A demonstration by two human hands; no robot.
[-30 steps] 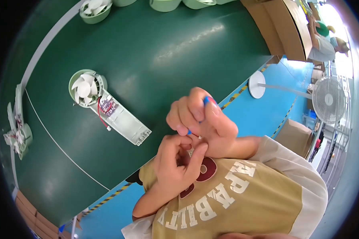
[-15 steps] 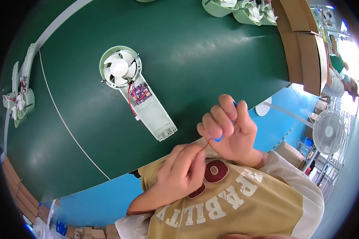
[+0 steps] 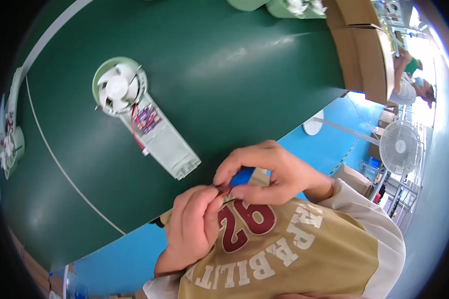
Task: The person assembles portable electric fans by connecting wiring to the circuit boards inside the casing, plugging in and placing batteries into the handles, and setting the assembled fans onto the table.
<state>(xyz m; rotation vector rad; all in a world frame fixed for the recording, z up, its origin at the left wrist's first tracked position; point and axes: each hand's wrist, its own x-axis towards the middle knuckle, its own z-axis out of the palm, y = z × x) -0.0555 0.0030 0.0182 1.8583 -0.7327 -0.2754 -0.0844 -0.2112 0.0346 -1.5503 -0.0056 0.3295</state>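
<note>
In my right hand (image 3: 272,172) is a blue battery (image 3: 242,176), partly hidden by the curled fingers. Thin red and black wires (image 3: 226,192) run from it to my left hand (image 3: 192,219), whose thumb and fingers pinch their ends; the tip is too small to make out. Both hands meet just off the table's near edge, in front of my shirt. Beyond them lies an opened handheld fan (image 3: 118,88) with white blades in a pale green ring. Its handle shell (image 3: 169,149) holds a purple circuit board (image 3: 147,118) and a red lead ending in a white plug (image 3: 145,152).
The green table (image 3: 234,99) has more fan units (image 3: 9,147) at its left edge and several (image 3: 294,7) at the far right. Cardboard boxes (image 3: 366,62) stand along the right side. Past them are a standing fan (image 3: 400,147) and another person (image 3: 414,89).
My right hand has come down and turned, uncovering more of the blue battery. The hands have drawn together at the wires. The view has shifted, so the table's things appear further left.
</note>
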